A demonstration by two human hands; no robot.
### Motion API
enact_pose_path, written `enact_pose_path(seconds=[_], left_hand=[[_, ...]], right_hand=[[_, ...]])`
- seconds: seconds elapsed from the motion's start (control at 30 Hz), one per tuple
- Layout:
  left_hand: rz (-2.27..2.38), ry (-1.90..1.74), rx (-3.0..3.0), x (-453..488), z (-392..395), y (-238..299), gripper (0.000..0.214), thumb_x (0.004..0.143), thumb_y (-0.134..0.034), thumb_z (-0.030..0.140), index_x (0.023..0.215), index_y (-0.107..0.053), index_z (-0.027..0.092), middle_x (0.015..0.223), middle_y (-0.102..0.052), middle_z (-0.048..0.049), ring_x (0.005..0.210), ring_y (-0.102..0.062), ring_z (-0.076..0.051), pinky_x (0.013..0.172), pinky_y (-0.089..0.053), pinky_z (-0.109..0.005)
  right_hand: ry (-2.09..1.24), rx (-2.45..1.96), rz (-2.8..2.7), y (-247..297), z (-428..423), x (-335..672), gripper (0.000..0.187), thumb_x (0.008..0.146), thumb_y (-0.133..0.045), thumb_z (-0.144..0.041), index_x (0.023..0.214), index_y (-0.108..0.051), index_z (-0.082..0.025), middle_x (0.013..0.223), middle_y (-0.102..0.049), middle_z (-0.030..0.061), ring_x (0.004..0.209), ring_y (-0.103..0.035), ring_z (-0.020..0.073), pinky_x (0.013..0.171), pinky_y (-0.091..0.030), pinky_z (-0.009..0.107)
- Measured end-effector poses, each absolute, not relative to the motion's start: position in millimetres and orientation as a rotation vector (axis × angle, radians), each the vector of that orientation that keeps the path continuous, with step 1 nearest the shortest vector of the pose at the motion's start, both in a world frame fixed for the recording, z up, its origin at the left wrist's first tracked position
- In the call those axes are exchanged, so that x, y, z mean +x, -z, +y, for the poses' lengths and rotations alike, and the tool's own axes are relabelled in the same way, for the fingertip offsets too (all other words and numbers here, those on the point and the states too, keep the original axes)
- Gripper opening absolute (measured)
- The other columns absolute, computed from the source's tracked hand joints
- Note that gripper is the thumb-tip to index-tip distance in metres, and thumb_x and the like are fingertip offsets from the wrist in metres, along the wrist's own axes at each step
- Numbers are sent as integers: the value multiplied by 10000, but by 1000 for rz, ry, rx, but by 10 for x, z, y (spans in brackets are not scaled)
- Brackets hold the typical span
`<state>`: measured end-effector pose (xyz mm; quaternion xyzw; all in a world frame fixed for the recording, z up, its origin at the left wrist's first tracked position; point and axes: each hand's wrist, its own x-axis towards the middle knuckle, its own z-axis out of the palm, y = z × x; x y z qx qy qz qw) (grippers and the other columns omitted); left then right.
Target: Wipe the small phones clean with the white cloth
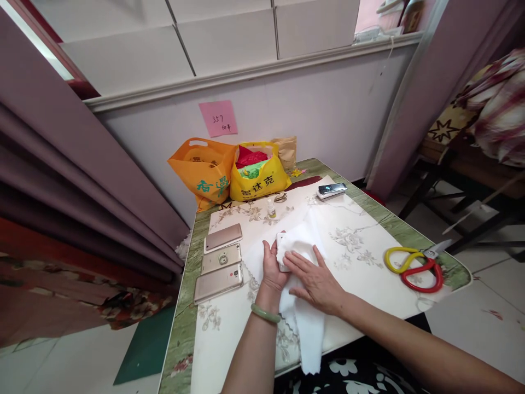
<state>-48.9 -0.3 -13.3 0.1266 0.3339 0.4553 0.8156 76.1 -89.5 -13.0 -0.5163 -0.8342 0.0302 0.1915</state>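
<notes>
A white phone (281,239) lies in my left hand (274,268), with its upper corner showing and the rest covered by a white cloth (310,334). My left thumb points up along its side, and the other fingers are hidden beneath it. My right hand (315,282) lies flat on the cloth over the phone, its fingers stretched out and the thumb apart. The cloth spreads across the table beyond the hands, and one end hangs over the near edge. A green bangle (266,313) circles my left wrist.
Left of the hands lie three phones (221,258) in a column. Scissors (418,267) with yellow and red handles rest at the right edge. Behind stand an orange bag (205,169), a yellow bag (262,178) and a small bottle (271,209). A dark phone (332,189) lies at back right.
</notes>
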Motion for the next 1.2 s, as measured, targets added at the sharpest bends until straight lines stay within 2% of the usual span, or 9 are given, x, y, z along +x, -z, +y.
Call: enact_pose_path(seconds=[0.23,0.43,0.53,0.63,0.73,0.83,0.93,1.03,1.2], left_hand=[[843,-983,263,-487,-30,184,613,798,-540,675,1213,-591,226,1260,-636,-81,1198,-573,-258,1066,-402,-396],[629,-936,331,-519,-21,147,635,849,-467,654,1309,-552,224,1169,-683,-111,1114,-624,-291,1026,-422,-475],[612,-940,345,-511,-22,132,637,854,-455,655,1307,-560,221,1174,-682,-114,1097,-631,-291,1024,-420,-476],[617,-977,300,-500,-39,126,611,844,-489,641,1262,-592,207,1069,-716,-103,1050,-651,-283,1008,-433,-457],[588,-974,230,-501,-45,137,570,840,-515,618,1125,-663,147,936,-730,-101,1007,-660,-276,1004,-437,-413],[547,-970,136,-499,-19,159,531,869,-481,593,985,-697,122,863,-728,-103,967,-666,-266,1004,-435,-388],[499,-982,112,-478,13,169,526,891,-449,578,1072,-679,141,965,-732,-109,998,-658,-270,1016,-421,-421],[491,-1004,155,-455,22,154,562,892,-445,583,1193,-633,147,1079,-716,-125,1053,-642,-283,1021,-414,-440],[563,-994,166,-456,11,134,485,897,-463,562,1124,-657,181,971,-737,-89,1000,-667,-268,986,-452,-443]], right_hand=[[-88,-1657,-2195,10,-580,628,653,982,-293,-561,1529,-190,-219,1547,-292,88,1424,-271,278,1139,14,621],[-86,-1543,-2276,70,-1130,549,723,945,-406,-572,1532,-198,-203,1540,-309,101,1398,-314,309,1155,-69,591],[-215,-1561,-2267,0,-1205,557,661,958,-393,-543,1515,-264,-211,1536,-328,83,1387,-337,287,1133,-228,534],[-347,-1552,-2230,-113,-1063,564,579,966,-404,-458,1485,-344,-208,1520,-370,73,1366,-369,273,1078,-362,473],[-518,-1452,-2112,-180,-816,561,513,958,-413,-383,1434,-438,-194,1484,-426,87,1341,-405,274,1076,-388,471],[-839,-1322,-1786,-170,-574,588,484,957,-409,-416,1367,-527,-186,1404,-519,113,1283,-489,272,1052,-432,471],[-1069,-1250,-1311,-126,-415,686,475,971,-369,-437,1311,-572,-176,1213,-657,121,1092,-642,249,930,-538,441],[-900,-1282,-1120,-87,-338,817,427,948,-423,-439,1225,-622,-181,1087,-703,95,997,-680,234,861,-575,413],[-347,-1431,-1647,2,-168,876,334,946,-426,-343,1151,-675,-257,1164,-682,48,1085,-627,215,969,-508,405]])
